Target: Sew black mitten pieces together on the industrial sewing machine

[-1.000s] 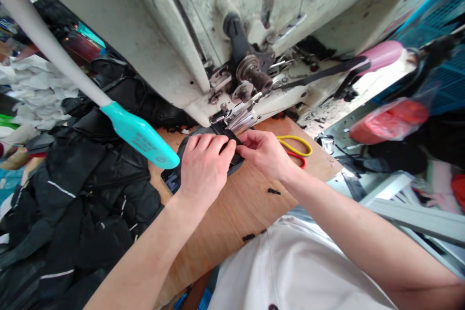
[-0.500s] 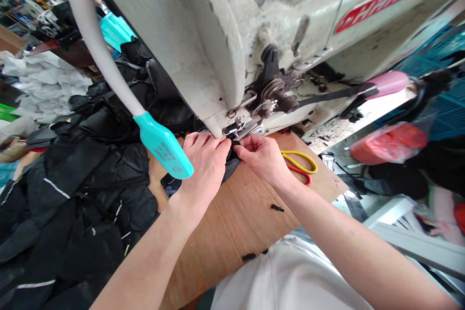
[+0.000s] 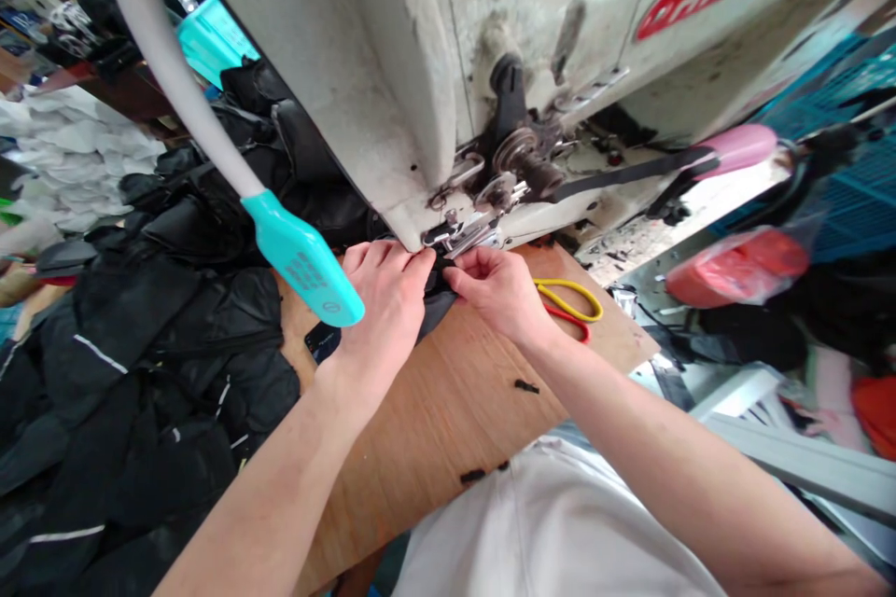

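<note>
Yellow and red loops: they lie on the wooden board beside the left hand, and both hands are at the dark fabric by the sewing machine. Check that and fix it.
Wrong side: the head view shows the yellow and red loops on the wooden board beside the right hand. The rest stands.

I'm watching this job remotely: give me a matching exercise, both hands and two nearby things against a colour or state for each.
1. Left hand
2. Looped handles
3. Right hand
4. Lamp-like paddle

A. Turquoise
B. Thumb and finger together at the dark fabric
C. One yellow, one red
D. Palm down, fingers side by side

Right pairs: 1-D, 2-C, 3-B, 4-A
</note>
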Tool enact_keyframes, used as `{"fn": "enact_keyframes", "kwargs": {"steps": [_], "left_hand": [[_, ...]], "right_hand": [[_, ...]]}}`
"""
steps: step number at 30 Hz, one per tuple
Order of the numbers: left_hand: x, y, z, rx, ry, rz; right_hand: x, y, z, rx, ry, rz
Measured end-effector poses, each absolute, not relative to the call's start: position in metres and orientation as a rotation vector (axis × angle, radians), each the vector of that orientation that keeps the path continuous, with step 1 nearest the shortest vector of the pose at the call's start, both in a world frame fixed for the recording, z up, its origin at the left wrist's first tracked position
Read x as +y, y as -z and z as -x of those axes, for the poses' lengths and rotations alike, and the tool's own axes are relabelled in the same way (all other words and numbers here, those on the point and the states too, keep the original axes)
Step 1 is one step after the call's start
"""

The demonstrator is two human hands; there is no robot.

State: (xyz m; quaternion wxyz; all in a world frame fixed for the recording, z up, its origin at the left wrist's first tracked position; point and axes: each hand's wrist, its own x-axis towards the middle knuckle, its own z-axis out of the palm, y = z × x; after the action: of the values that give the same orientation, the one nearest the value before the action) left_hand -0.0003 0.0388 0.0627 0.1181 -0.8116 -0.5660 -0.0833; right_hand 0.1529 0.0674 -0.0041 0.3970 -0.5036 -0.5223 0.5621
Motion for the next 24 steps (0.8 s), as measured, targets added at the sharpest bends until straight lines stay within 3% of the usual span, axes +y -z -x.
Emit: {"fn": "enact_keyframes", "kwargs": {"steps": [13,24], "left_hand": [[0.044,-0.075,0.005,-1.497,-0.142,2.38],[0.03,-0.08,-0.019,-1.511,-0.262,2.352]], "right_hand": [[0.054,0.002,-0.131,-1.212,-1.309,1.366],[0.046,0.009,-0.117,-0.918,-1.463,1.178]]}}
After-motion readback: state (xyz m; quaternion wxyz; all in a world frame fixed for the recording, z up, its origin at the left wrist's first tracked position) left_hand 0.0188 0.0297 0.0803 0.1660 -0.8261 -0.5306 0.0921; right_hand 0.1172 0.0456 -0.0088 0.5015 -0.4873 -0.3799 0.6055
